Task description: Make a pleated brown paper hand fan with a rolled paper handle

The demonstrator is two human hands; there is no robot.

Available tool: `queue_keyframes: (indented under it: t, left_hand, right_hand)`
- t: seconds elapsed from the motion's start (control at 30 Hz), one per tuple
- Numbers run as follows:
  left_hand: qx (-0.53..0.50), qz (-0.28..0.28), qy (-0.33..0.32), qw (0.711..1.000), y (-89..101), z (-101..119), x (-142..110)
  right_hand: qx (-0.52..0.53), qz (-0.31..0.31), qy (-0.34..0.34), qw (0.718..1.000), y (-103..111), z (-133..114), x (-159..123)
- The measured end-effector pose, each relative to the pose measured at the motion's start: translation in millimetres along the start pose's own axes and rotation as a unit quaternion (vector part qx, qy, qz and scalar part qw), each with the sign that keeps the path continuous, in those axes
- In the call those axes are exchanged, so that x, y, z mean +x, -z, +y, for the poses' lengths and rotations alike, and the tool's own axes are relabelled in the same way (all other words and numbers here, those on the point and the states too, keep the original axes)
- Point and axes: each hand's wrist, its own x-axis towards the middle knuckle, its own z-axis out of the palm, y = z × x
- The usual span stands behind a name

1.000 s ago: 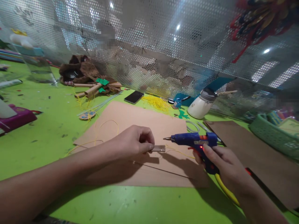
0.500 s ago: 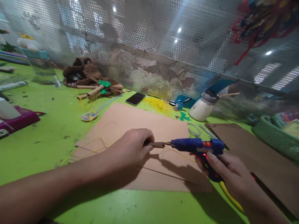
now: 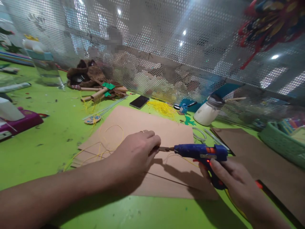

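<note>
My left hand (image 3: 137,152) is closed in a pinch on a small flat brown strip (image 3: 163,149), held just above a tan cardboard sheet (image 3: 133,124). My right hand (image 3: 228,178) grips a blue hot glue gun (image 3: 201,152) by its handle, a finger on the trigger and a red light glowing. The gun's metal tip touches the free end of the strip. Thin yellow strands (image 3: 105,144) lie looped on the cardboard to the left of my left hand.
A green table (image 3: 47,127) carries a black phone (image 3: 139,101), a white glue jar (image 3: 207,111), yellow shreds (image 3: 162,108), brown paper rolls (image 3: 100,92), a pink box (image 3: 19,122), a green basket (image 3: 283,143) and a dark brown sheet (image 3: 262,162). A perforated metal screen (image 3: 152,47) closes the back.
The glue gun moved left until its tip met the strip. My left hand shifted slightly right and down with the strip, and the view drifted a little.
</note>
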Motion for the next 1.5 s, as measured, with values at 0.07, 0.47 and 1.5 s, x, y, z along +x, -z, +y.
queue_keyframes:
  t: [0.07, 0.47, 1.5]
  left_hand:
    - [0.005, -0.008, 0.002, 1.0, 0.7, 1, -1]
    - [0.021, -0.029, 0.003, 0.999, 3.5, 4, -1]
    - [0.027, -0.026, 0.002, 0.999, 4.9, 4, -1]
  right_hand:
    - [0.006, 0.0, 0.0, 1.0, -1, -2, 0]
    - [0.022, 0.014, -0.015, 1.0, -6, -11, -4]
    - [-0.048, 0.02, -0.007, 0.999, 6, -8, -8]
